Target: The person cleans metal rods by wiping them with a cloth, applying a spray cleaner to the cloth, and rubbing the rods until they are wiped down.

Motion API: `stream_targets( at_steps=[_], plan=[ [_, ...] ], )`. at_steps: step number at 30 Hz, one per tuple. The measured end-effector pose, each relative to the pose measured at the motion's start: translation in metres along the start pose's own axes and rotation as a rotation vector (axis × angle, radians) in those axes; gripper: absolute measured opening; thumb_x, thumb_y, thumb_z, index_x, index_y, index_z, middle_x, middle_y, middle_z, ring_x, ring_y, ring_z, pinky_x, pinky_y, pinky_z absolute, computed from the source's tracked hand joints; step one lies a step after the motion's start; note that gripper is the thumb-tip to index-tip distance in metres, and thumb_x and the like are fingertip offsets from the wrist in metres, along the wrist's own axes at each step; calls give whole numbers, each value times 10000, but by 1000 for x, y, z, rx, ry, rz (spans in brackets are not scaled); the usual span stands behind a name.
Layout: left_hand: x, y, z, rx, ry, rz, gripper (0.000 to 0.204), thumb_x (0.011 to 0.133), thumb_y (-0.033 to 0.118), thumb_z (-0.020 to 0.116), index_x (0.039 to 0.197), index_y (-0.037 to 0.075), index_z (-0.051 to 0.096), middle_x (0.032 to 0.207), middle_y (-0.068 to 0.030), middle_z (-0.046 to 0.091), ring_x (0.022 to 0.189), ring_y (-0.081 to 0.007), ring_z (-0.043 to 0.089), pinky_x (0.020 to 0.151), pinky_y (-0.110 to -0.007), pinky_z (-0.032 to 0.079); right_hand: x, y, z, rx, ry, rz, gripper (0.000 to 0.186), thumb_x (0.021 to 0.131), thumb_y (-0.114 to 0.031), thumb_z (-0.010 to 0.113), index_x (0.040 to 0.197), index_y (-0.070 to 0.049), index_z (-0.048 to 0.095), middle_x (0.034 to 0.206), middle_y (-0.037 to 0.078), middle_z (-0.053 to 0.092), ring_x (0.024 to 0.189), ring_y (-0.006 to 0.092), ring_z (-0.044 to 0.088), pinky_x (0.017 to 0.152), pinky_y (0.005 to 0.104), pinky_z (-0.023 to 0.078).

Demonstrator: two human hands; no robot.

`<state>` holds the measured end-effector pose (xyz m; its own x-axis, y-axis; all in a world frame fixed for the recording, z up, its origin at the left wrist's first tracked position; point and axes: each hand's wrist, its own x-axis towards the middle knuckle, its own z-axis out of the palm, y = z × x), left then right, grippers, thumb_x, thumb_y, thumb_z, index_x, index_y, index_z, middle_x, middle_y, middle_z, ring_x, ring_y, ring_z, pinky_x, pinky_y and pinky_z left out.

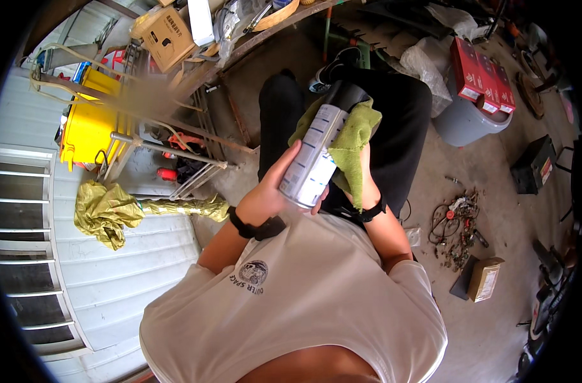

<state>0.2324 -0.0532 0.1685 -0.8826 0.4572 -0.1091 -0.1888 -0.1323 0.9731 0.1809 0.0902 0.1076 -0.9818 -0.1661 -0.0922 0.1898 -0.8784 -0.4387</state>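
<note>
Above my lap, a spray can [310,156] with a pale printed body and a black cap is tilted, its cap pointing away from me. My left hand [272,185] is closed round its lower part. A green cloth [355,140] drapes over the can's right side and shows behind it on the left too. Under this cloth is my right hand [367,182], closed on it against the can, with most of its fingers hidden.
At upper left stands a cluttered bench with a cardboard box [166,38]; a yellow bin [93,121] is below it. Red boxes [476,73] sit on a grey tub [470,121] at right. Loose metal parts [457,230] and a small carton [485,279] lie on the floor.
</note>
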Motion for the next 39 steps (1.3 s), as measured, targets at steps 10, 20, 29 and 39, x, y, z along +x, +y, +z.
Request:
stream_targets(
  at_steps=[10,20,29,39],
  plan=[
    [0,-12,-11,886,182,67,457,857,338,642,1078,-37,502,848,-213,649,733,-345,661,653,-366,508,9,-7,-14,-87,94,-347,161,923,-168,553,1046,-79,500,958,8,540,797,90,541,651,239,467],
    [27,-18,0,458,163,154,431,907,306,590,1135,-51,509,890,-142,661,784,-258,669,658,-335,507,2,3,-29,-377,-84,-389,155,942,-206,522,994,-60,526,918,28,561,786,110,555,668,259,493],
    [29,-6,-3,-112,-183,-300,494,974,436,434,1177,-7,512,908,-128,641,819,-158,641,665,-290,522,-12,-35,-23,64,113,-305,414,951,-242,555,1307,-88,409,1188,53,531,1044,174,548,886,320,483],
    [45,5,25,704,-19,35,603,757,217,744,1227,-15,445,1096,-160,616,1010,-262,613,866,-340,468,-11,-43,-26,-108,89,-535,401,917,-141,593,1273,-71,422,1136,55,533,999,162,542,882,309,471]
  ],
)
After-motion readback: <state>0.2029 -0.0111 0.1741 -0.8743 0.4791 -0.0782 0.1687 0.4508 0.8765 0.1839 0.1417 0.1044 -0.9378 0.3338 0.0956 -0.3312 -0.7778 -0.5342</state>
